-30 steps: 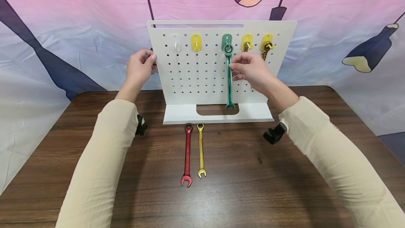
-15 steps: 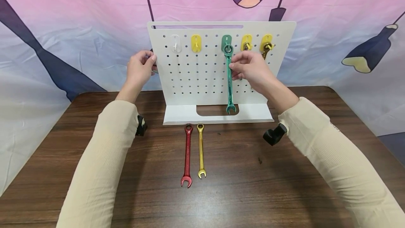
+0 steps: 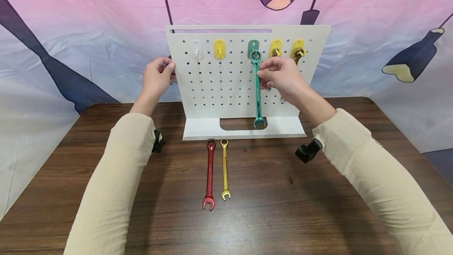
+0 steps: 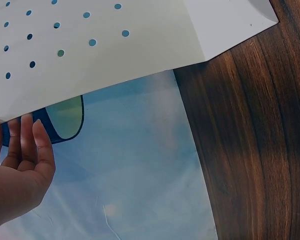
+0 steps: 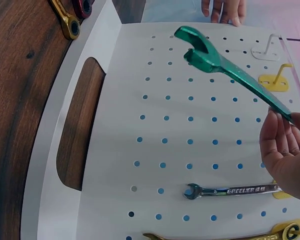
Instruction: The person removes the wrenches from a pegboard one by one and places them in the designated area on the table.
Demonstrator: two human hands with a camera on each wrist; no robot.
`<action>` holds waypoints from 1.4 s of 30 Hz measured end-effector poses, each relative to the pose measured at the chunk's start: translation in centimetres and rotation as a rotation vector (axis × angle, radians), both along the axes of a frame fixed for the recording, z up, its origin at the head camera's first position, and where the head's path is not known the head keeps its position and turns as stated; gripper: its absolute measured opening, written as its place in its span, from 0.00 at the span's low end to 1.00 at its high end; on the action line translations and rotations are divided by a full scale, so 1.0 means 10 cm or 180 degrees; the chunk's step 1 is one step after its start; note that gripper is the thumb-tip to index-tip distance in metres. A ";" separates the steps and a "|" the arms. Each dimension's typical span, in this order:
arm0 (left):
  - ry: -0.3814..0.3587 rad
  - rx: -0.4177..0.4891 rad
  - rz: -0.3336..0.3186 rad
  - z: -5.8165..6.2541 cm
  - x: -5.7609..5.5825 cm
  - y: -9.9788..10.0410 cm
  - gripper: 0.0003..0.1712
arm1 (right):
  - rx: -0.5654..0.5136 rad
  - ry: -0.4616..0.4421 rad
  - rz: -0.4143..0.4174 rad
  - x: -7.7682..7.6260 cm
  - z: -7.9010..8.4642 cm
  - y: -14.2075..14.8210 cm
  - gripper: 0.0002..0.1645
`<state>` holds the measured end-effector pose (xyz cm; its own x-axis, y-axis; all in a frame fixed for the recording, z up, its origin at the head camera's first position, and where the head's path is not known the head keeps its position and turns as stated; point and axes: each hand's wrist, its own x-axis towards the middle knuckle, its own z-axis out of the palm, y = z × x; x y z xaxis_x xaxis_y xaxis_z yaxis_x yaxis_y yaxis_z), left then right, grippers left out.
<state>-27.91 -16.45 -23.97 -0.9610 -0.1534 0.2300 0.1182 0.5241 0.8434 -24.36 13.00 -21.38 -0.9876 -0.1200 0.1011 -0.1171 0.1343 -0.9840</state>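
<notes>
My right hand (image 3: 283, 74) pinches a green combination wrench (image 3: 257, 85) between thumb and fingers. The wrench hangs upright, its ring end at the green hook (image 3: 253, 45) and its open end down. In the right wrist view that open end (image 5: 205, 60) stands out from the board; whether the ring is over the peg is unclear. At the left edge of the white pegboard (image 3: 209, 109), my left hand (image 3: 157, 74) holds on, fingertips behind the edge in the left wrist view. A chrome wrench (image 5: 235, 191) and a brass-coloured wrench (image 3: 299, 53) hang on yellow hooks at right.
A red wrench (image 3: 209, 172) and a yellow wrench (image 3: 225, 168) lie on the brown wooden table (image 3: 262, 207) before the board's base. A clear hook (image 3: 196, 48) and a yellow hook (image 3: 219, 48) on the left bear nothing. A printed cloth (image 3: 106, 50) hangs behind.
The lower end of the green wrench has swung slightly outward and to the right. Both hands stay nearly in place; the head view has shifted a little.
</notes>
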 end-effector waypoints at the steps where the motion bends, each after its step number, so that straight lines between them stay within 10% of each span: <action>1: 0.0000 -0.0002 0.0000 0.00 0.00 0.00 0.16 | -0.0007 0.0006 -0.0006 0.00 0.01 0.00 0.04; 25: -0.0014 -0.0006 0.0014 0.00 0.00 0.00 0.17 | -0.0170 -0.0178 0.0287 0.19 0.01 0.01 0.04; 42: -0.0003 -0.0021 -0.0010 -0.01 0.00 -0.01 0.18 | -0.0087 -0.0664 0.0462 0.31 -0.55 0.05 0.05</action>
